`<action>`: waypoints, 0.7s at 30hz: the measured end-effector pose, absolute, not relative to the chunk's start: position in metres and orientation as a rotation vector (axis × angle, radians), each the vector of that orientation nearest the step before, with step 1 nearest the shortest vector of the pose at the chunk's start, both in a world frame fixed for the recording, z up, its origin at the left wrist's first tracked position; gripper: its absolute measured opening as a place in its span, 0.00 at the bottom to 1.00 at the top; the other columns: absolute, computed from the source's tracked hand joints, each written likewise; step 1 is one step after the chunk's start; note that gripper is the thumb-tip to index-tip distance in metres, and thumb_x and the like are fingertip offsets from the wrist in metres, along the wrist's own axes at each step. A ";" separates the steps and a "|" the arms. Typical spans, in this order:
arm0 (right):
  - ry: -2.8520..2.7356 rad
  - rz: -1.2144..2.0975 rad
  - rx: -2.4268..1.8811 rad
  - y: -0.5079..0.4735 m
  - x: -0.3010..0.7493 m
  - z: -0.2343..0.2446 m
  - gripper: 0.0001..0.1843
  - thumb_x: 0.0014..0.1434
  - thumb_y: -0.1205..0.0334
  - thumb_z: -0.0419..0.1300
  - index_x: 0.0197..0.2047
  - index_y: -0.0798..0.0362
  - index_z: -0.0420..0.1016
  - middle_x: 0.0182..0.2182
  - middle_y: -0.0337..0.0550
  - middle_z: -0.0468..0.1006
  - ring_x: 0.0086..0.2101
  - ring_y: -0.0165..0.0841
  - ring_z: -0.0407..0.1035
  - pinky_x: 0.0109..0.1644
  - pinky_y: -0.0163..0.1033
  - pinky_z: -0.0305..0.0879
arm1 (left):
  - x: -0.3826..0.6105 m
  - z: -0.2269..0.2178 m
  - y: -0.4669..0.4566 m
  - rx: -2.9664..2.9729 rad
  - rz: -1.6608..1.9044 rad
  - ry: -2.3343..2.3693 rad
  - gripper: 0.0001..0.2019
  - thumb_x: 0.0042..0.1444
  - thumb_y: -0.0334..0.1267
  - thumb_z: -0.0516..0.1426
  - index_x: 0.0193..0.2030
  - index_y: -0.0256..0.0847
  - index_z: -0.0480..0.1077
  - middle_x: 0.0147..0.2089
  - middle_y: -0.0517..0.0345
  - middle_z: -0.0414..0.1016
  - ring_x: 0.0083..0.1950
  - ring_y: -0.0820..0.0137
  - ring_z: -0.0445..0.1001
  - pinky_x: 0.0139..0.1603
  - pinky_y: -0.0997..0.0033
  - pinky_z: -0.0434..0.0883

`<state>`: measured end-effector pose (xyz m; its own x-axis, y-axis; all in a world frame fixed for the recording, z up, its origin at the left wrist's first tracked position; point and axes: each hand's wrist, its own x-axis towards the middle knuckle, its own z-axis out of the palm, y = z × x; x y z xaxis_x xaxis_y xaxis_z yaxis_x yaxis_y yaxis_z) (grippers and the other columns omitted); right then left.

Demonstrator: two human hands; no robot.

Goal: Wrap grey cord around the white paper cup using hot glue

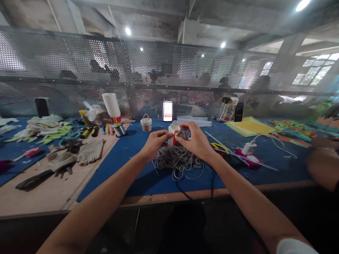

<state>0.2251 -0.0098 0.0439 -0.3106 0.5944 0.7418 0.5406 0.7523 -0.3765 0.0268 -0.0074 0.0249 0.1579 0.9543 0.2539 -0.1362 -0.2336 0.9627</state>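
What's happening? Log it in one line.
left fingers: on red-and-white cup; right fingers: on same cup; beneath: grey cord pile; beyond: small basket, lit phone

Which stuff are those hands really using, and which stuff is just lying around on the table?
Seems in use:
- red-and-white piece, held between the left hand and right hand
- grey cord, heaped beneath the hands

Probably just lying about:
- pale glove
- yellow sheets
- white plug
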 end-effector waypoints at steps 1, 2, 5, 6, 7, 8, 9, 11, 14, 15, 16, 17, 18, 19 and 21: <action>-1.987 0.059 -0.864 -0.010 0.224 0.043 0.20 0.57 0.61 0.64 0.52 0.49 0.68 0.49 0.50 0.75 0.50 0.42 0.71 0.56 0.49 0.67 | 0.027 0.025 -0.007 1.377 1.306 0.868 0.14 0.48 0.48 0.69 0.33 0.38 0.79 0.32 0.56 0.76 0.29 0.75 0.69 0.28 0.75 0.65; -1.988 0.061 -0.868 -0.010 0.223 0.042 0.20 0.56 0.61 0.64 0.52 0.49 0.68 0.49 0.50 0.74 0.50 0.43 0.70 0.56 0.50 0.67 | 0.027 0.025 -0.007 1.380 1.305 0.869 0.14 0.48 0.48 0.69 0.33 0.38 0.80 0.32 0.56 0.76 0.29 0.75 0.69 0.28 0.75 0.65; -1.952 0.105 -0.889 -0.010 0.225 0.042 0.18 0.57 0.62 0.63 0.52 0.50 0.68 0.48 0.50 0.74 0.49 0.42 0.70 0.56 0.49 0.67 | 0.026 0.025 -0.007 1.392 1.305 0.868 0.14 0.49 0.48 0.68 0.33 0.38 0.79 0.32 0.56 0.75 0.30 0.76 0.69 0.28 0.77 0.66; -1.931 0.117 -0.894 -0.010 0.227 0.042 0.17 0.58 0.62 0.62 0.52 0.50 0.69 0.49 0.50 0.74 0.49 0.41 0.71 0.56 0.49 0.67 | 0.026 0.024 -0.006 1.397 1.308 0.862 0.14 0.50 0.48 0.68 0.33 0.38 0.79 0.32 0.56 0.75 0.30 0.76 0.70 0.28 0.77 0.66; -1.911 0.122 -0.897 -0.010 0.230 0.043 0.16 0.59 0.63 0.61 0.52 0.50 0.69 0.49 0.50 0.75 0.50 0.41 0.71 0.56 0.49 0.67 | 0.026 0.024 -0.006 1.400 1.312 0.855 0.14 0.51 0.48 0.67 0.34 0.38 0.79 0.32 0.57 0.74 0.30 0.76 0.70 0.28 0.78 0.67; -1.896 0.121 -0.897 -0.010 0.233 0.043 0.15 0.60 0.63 0.60 0.51 0.50 0.70 0.49 0.50 0.75 0.50 0.40 0.71 0.56 0.49 0.67 | 0.025 0.023 -0.005 1.404 1.316 0.848 0.14 0.51 0.48 0.67 0.34 0.38 0.79 0.32 0.57 0.74 0.31 0.76 0.70 0.29 0.78 0.67; -1.890 0.112 -0.897 -0.010 0.236 0.043 0.14 0.61 0.63 0.59 0.51 0.50 0.70 0.49 0.49 0.75 0.50 0.40 0.71 0.56 0.49 0.67 | 0.025 0.023 -0.005 1.410 1.320 0.842 0.13 0.51 0.48 0.67 0.34 0.38 0.79 0.32 0.57 0.74 0.31 0.76 0.70 0.29 0.78 0.67; -1.903 0.078 -0.898 -0.009 0.242 0.042 0.12 0.63 0.62 0.58 0.50 0.50 0.72 0.48 0.49 0.76 0.49 0.40 0.71 0.55 0.48 0.67 | 0.025 0.021 -0.003 1.421 1.323 0.835 0.13 0.52 0.47 0.67 0.35 0.38 0.79 0.32 0.57 0.74 0.31 0.75 0.70 0.29 0.78 0.68; -1.939 -0.007 -0.919 -0.008 0.244 0.041 0.08 0.63 0.60 0.61 0.46 0.49 0.74 0.44 0.47 0.76 0.47 0.40 0.71 0.54 0.48 0.67 | 0.026 0.019 -0.002 1.442 1.330 0.820 0.13 0.52 0.47 0.67 0.35 0.38 0.79 0.33 0.56 0.75 0.32 0.75 0.71 0.30 0.77 0.69; -1.943 -0.038 -0.929 -0.008 0.244 0.041 0.07 0.62 0.60 0.61 0.45 0.49 0.75 0.44 0.47 0.76 0.48 0.41 0.70 0.54 0.48 0.67 | 0.026 0.019 -0.001 1.449 1.335 0.814 0.13 0.52 0.46 0.67 0.35 0.38 0.79 0.33 0.56 0.75 0.32 0.75 0.71 0.30 0.77 0.69; -1.942 -0.066 -0.940 -0.008 0.242 0.041 0.06 0.62 0.60 0.62 0.44 0.49 0.75 0.43 0.46 0.76 0.48 0.41 0.70 0.54 0.48 0.66 | 0.026 0.019 -0.001 1.458 1.338 0.810 0.13 0.52 0.46 0.67 0.36 0.37 0.79 0.34 0.56 0.76 0.32 0.74 0.71 0.30 0.77 0.70; -1.936 -0.091 -0.951 -0.009 0.241 0.041 0.05 0.62 0.60 0.62 0.43 0.49 0.75 0.43 0.46 0.76 0.48 0.42 0.70 0.54 0.49 0.66 | 0.026 0.019 -0.001 1.463 1.343 0.805 0.13 0.52 0.46 0.67 0.36 0.37 0.79 0.34 0.56 0.76 0.33 0.74 0.71 0.30 0.76 0.70; -1.928 -0.112 -0.960 -0.010 0.239 0.041 0.04 0.62 0.61 0.62 0.42 0.48 0.75 0.44 0.46 0.76 0.49 0.42 0.70 0.54 0.49 0.66 | 0.026 0.019 -0.002 1.465 1.345 0.805 0.13 0.52 0.46 0.67 0.36 0.37 0.79 0.34 0.56 0.76 0.32 0.74 0.71 0.30 0.76 0.70; -1.921 -0.130 -0.965 -0.011 0.238 0.042 0.03 0.62 0.62 0.62 0.41 0.48 0.76 0.44 0.46 0.75 0.49 0.42 0.69 0.54 0.49 0.65 | 0.027 0.019 -0.002 1.462 1.347 0.806 0.13 0.52 0.46 0.67 0.36 0.37 0.80 0.33 0.56 0.76 0.32 0.74 0.71 0.30 0.76 0.70; -1.917 -0.158 -0.953 -0.013 0.236 0.042 0.02 0.62 0.63 0.62 0.39 0.49 0.76 0.45 0.46 0.76 0.49 0.42 0.69 0.54 0.48 0.64 | 0.027 0.020 -0.003 1.443 1.352 0.817 0.13 0.51 0.45 0.67 0.35 0.37 0.80 0.33 0.56 0.76 0.32 0.74 0.71 0.31 0.76 0.70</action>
<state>0.2358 -0.0134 0.0418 -0.2399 0.5505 0.7996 0.6739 0.6873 -0.2710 0.0272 -0.0027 0.0201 0.1614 0.9288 0.3337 -0.1361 -0.3139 0.9397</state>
